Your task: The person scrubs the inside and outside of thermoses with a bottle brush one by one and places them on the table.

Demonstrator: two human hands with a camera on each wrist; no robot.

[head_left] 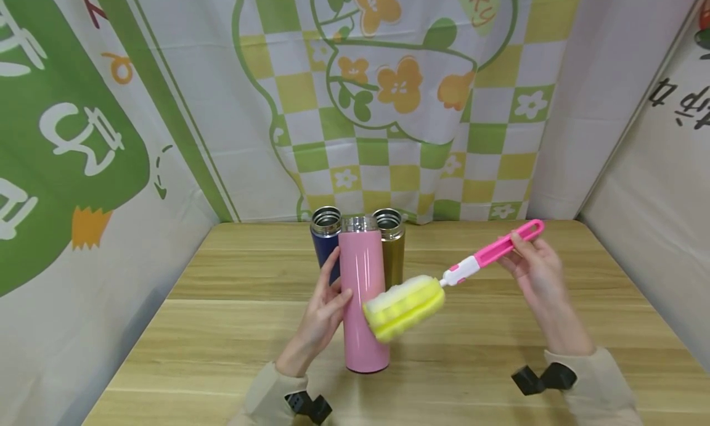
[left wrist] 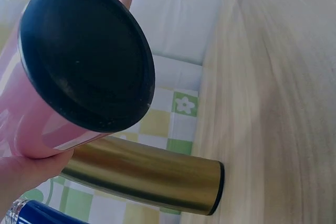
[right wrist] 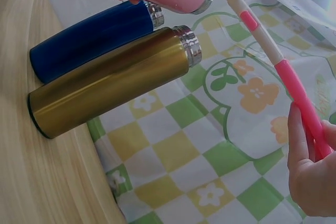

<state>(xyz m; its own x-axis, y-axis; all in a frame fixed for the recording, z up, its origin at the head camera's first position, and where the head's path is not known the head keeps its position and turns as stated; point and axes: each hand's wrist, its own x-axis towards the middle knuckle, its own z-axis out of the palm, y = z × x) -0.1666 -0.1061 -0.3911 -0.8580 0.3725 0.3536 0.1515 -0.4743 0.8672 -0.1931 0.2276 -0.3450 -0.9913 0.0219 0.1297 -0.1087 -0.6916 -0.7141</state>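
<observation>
A pink thermos bottle (head_left: 362, 272) with an uncapped steel mouth is held nearly upright by my left hand (head_left: 323, 312), fingers around its left side. Its dark base (left wrist: 86, 56) shows in the left wrist view, raised off the table. My right hand (head_left: 535, 269) pinches the pink handle of a bottle brush (head_left: 463, 269). The brush's yellow and white sponge head (head_left: 407, 306) points down-left and overlaps the front of the pink bottle in the head view. Behind stand a blue thermos bottle (right wrist: 97, 38) and a gold thermos bottle (right wrist: 113, 80), both uncapped.
The wooden table (head_left: 222, 352) spreads out around the bottles. A printed curtain (head_left: 377, 155) with green and yellow checks hangs along its back edge, with printed cloth (head_left: 654, 204) on the right side too. Small black devices (head_left: 543, 378) sit on both wrists.
</observation>
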